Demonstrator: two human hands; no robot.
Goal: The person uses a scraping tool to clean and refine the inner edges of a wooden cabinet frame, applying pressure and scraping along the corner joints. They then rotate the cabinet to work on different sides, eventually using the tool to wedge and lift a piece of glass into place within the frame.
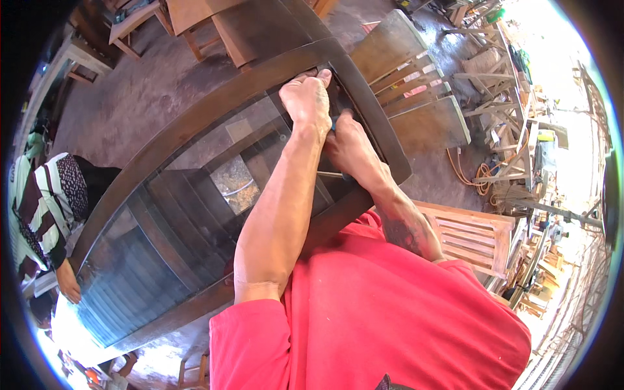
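Note:
A dark wooden frame [162, 140] with a glass panel [175, 247] lies in front of me. My left hand [305, 97] is closed at the inner edge of the frame's far right end, thumb pressed near the rim; what it holds, if anything, is hidden. Just below it my right hand [351, 146] is closed around a tool with a blue handle [333, 123], mostly hidden by both hands. A thin rod [331, 174] shows under my right wrist, over the glass.
Another person [52, 201] touches the frame's left end. Slatted wooden panels [419, 117] lean beyond the right end, near an orange coiled cord [484, 174]. A pale slatted bench [474, 234] stands at my right, timber clutter [494, 84] behind, wooden furniture [188, 13] at the back.

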